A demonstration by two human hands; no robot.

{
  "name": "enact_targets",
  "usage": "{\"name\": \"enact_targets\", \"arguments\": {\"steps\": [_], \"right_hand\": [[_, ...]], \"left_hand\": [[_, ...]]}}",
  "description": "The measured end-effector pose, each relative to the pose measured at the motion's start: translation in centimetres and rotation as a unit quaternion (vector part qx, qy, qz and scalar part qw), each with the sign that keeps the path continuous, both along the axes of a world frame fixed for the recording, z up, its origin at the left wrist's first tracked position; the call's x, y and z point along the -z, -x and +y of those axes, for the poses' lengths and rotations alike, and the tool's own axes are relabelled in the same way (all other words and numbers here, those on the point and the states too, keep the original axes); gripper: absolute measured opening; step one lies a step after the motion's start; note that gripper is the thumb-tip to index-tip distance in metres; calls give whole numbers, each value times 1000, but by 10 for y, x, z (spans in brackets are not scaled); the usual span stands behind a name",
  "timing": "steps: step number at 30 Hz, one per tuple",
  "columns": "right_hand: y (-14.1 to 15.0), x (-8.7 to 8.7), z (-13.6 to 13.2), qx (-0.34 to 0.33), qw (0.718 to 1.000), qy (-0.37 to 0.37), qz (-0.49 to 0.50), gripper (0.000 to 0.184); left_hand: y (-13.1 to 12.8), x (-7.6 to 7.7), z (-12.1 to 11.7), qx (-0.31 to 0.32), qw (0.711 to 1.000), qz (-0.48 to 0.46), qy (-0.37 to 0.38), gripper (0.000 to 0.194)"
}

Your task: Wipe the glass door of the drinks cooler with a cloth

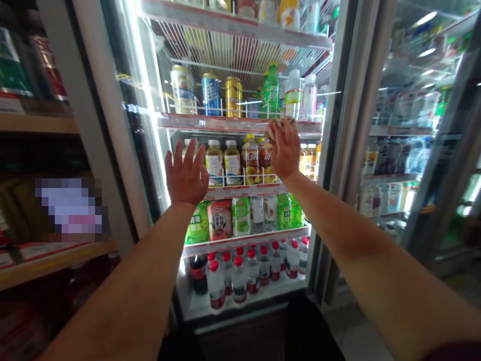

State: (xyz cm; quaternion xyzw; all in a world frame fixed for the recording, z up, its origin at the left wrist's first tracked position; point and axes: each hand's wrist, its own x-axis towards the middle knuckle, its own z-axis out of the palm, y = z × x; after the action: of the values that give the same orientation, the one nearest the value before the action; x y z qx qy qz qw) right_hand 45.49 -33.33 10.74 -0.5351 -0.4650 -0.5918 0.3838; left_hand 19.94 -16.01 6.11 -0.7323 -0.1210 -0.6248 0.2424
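Head view, left hand (pixel 187 175), fingers wide, right hand (pixel 286 153), fingers around cloth (pixel 269 133) — both partly blocking bottles (pixel 232 163) (cans (pixel 211 95) above)

On the left stood dim shelving (pixel 37 123) with tan edges, stocked with packaged goods (pixel 48 65). A bright white light strip (pixel 145 65) slanted down nearby. Past a grey metal post (pixel 370 75) on the right, another cooler (pixel 394 130) showed blurred rows of bottles (pixel 393 198) and white light streaks (pixel 427 18). Greyish floor (pixel 356 331) lay below.

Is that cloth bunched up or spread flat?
Bunched, it seems: only small crumpled edges of the cloth show around the right hand.
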Motion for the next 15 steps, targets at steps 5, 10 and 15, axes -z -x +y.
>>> {"name": "enact_targets", "arguments": {"steps": [5, 10, 15], "right_hand": [[6, 6, -6, -3, 985, 146, -88, 65], [-1, 7, -2, 5, 999, 38, -12, 62], [2, 13, -5, 7, 997, 69, -46, 57]], "left_hand": [[0, 0, -2, 19, 1000, -3, 20, 58], [0, 0, 0, 1, 1000, -2, 1, 57], [0, 0, -1, 6, 1000, -1, 13, 57]]}}
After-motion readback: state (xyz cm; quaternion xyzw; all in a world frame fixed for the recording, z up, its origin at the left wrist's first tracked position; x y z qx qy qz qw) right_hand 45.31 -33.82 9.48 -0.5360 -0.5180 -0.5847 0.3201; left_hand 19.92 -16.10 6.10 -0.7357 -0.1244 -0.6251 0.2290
